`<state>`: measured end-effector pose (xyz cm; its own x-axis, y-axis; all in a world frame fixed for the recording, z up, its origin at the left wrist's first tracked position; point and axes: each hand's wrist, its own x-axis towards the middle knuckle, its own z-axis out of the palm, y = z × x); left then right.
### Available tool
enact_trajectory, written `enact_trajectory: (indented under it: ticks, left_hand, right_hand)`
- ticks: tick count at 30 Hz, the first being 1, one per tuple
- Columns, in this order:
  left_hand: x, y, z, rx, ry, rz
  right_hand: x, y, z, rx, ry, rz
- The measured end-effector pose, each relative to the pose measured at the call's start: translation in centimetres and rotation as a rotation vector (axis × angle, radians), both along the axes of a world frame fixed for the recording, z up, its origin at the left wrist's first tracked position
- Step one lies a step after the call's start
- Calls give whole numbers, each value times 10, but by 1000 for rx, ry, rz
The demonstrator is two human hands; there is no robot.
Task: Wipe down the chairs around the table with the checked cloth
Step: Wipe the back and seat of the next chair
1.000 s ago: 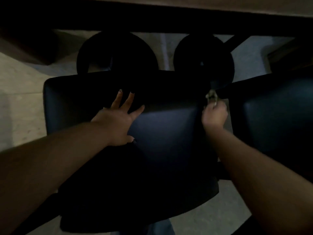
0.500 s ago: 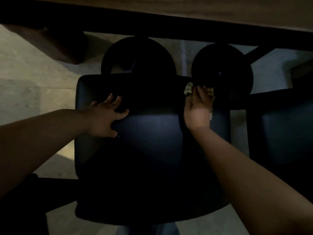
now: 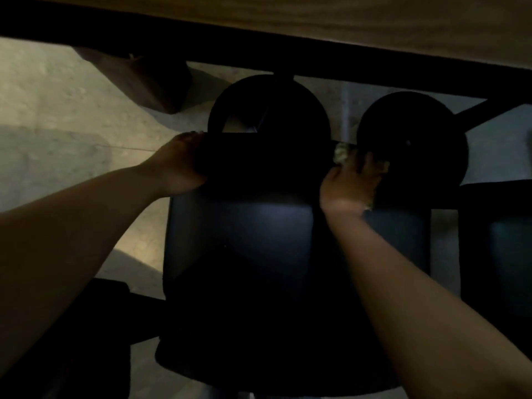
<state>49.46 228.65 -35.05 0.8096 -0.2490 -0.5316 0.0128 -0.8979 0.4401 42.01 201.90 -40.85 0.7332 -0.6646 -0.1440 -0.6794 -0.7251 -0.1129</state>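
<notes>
L hand (image 3: pixel 180 165) curled, gripping; R hand (image 3: pixel 349 182) fingers extended, pressing down.

Smooth, faintly glossy leather-like chair (image 3: pixel 259 240), soft checked cloth (image 3: pixel 341 154), matt wood-grain table (image 3: pixel 374 21)
</notes>
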Motion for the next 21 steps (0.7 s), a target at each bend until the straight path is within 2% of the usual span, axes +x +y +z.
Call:
enact_trajectory:
  ticks: [3, 5, 8, 10, 14, 18, 21]
  left_hand:
    - [0, 9, -6, 40, 137, 62]
    - [0, 14, -5, 14, 153, 91]
    - [2, 18, -1, -49, 144, 203]
    - [1, 23, -1, -75, 237, 288]
    - [-9, 31, 0, -128, 440, 363]
    - [-7, 33, -5, -250, 467, 467]
    - [-21, 47, -11, -217, 392, 458]
  right_hand:
    - [-2, 73, -7, 140, -126, 409]
    - [-8, 106, -7, 216, -175, 664]
    - [-1, 112, -7, 238, -104, 869]
    - [15, 112, -11, 238, -48, 940]
    - [57, 138, -7, 250, 25, 845]
    - [85, 177, -4, 185, 10, 861]
    - [62, 193, -6, 223, 49, 926]
